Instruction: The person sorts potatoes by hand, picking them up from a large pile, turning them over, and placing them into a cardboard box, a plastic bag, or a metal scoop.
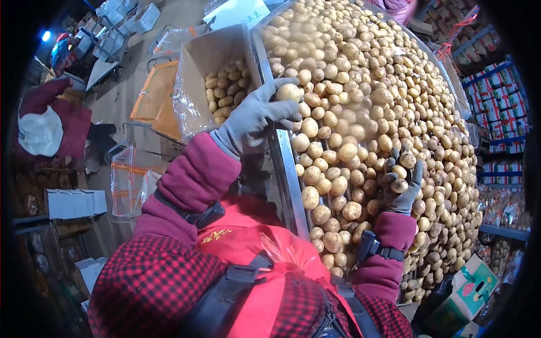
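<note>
My left hand (253, 115), in a grey glove, is at the metal edge of the sorting table with its fingers around a potato (288, 94). Just beyond that hand stands a box lined with clear plastic (194, 84), partly filled with potatoes (227, 85). Lower right, my right hand (407, 194), also gloved in grey, reaches palm up into the wide heap of potatoes (360, 112). Its fingers curl around a few potatoes (399, 186). Part of the left palm is hidden from view.
A metal rail (290, 180) borders the heap on its left. Orange-edged frames with plastic bags (158, 93) stand on the floor at left. A person in a dark red top (70, 127) is at far left. A green carton (476, 287) lies lower right, stacked boxes (499, 104) behind.
</note>
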